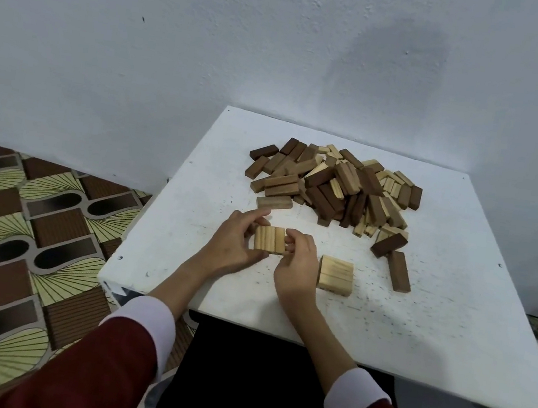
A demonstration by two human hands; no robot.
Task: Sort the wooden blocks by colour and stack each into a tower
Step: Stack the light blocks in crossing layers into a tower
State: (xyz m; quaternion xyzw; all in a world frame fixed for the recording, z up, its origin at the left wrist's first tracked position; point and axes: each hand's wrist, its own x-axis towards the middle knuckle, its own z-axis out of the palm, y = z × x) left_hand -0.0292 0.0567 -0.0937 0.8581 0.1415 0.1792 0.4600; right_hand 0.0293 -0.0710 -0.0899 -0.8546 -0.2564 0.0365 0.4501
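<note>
We hold a row of three light blocks (pixel 269 239) between our left hand (pixel 233 245) and right hand (pixel 297 263), both pinching it. Their long sides point away from us, on the bench (pixel 418 311) near the pile (pixel 336 185).

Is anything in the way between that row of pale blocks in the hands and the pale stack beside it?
Nothing visible. Bare white table lies between the row of three pale wooden blocks and the pale block stack; only the right hand sits there.
</note>
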